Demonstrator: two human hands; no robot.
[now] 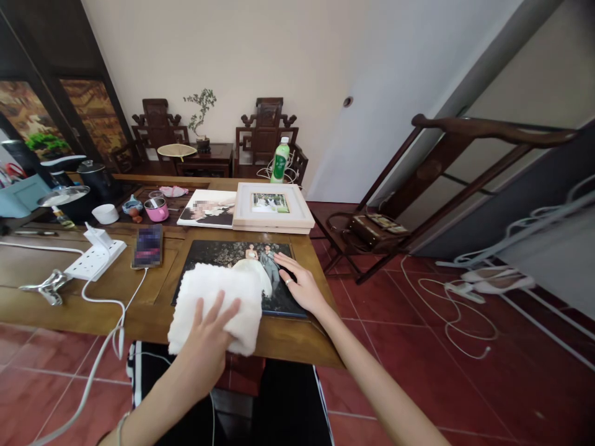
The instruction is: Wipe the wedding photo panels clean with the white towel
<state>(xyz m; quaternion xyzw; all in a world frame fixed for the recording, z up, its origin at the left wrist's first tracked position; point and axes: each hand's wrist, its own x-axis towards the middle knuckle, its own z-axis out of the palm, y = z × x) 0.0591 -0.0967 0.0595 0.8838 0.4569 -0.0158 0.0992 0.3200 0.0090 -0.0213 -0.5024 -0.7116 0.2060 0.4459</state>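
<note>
A dark wedding photo album (pixel 218 249) lies flat at the table's front edge, a couple in its picture. Over its lower left part is spread a fluffy white cloth (pixel 195 291), which hangs past the album towards the table edge. My left hand (pixel 207 344) presses on this cloth from above, fingers spread. On the album's right side rests my right hand (pixel 300 285), its fingers stretched out flat beside the pictured couple and a ring on one finger. The album's lower left corner is hidden under the cloth.
Behind the album are a white-framed photo (pixel 297 214) and another photo panel (pixel 204 214). A green bottle (pixel 279 160) stands at the back. To the left are a phone (pixel 147 246), a power strip (pixel 95 260) with cables and a pink cup (pixel 158 210). A wooden chair (pixel 432 167) stands right.
</note>
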